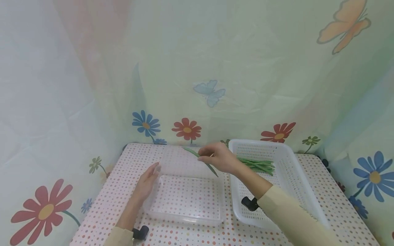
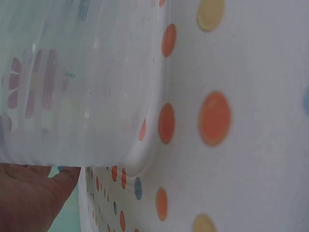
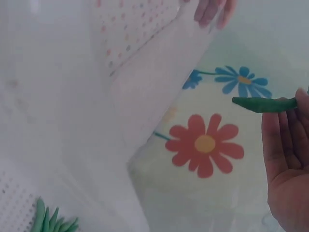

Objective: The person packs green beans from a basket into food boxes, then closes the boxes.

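Observation:
My right hand (image 1: 217,158) pinches a single green bean (image 1: 191,151) between thumb and fingers, above the back right part of a clear plastic box (image 1: 184,220). In the right wrist view the bean (image 3: 258,104) juts out past the fingertips. The box's translucent lid (image 1: 178,160) stands raised behind it. At the left back corner, my left hand (image 1: 145,182) holds the lid's edge; its fingertips show on that edge in the right wrist view. More green beans (image 1: 258,165) lie bunched in a white perforated basket (image 1: 307,191), partly hidden by my right forearm.
Basket and box stand side by side on a table with a dotted cover (image 1: 120,184). A curtain with printed flowers and butterflies (image 1: 234,112) hangs close behind the table and along both sides.

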`<move>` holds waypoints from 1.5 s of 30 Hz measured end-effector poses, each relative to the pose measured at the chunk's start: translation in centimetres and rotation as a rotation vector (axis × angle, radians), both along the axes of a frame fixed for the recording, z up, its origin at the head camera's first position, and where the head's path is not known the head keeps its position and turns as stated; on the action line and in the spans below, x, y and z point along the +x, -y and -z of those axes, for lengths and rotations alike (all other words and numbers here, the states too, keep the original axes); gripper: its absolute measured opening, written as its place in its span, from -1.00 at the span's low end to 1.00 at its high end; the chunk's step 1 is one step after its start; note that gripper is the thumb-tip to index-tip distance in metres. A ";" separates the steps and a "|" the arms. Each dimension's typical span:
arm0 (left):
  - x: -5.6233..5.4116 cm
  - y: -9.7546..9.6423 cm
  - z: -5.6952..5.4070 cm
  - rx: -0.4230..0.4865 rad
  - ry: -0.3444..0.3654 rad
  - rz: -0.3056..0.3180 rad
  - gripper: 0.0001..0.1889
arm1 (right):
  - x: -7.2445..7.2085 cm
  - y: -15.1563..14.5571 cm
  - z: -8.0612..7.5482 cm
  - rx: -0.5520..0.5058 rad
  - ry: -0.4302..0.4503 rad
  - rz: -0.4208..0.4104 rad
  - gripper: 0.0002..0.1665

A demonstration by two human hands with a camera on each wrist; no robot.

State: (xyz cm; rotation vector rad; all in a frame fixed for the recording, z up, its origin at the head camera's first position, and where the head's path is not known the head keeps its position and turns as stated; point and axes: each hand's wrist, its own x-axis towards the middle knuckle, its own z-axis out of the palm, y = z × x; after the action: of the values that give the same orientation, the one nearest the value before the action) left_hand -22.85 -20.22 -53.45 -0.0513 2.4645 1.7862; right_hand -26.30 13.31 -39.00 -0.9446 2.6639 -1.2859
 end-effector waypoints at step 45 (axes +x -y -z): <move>-0.1 0.1 0.3 0.013 -0.005 -0.001 -0.46 | -0.2 10.3 6.9 -0.164 0.288 0.192 -0.93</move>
State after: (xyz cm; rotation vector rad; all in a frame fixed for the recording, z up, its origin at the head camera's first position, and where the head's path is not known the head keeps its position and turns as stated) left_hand -22.97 -20.33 -53.79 -0.0466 2.4568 1.8044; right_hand -26.51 2.98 -45.86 -0.4761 2.5022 -1.5638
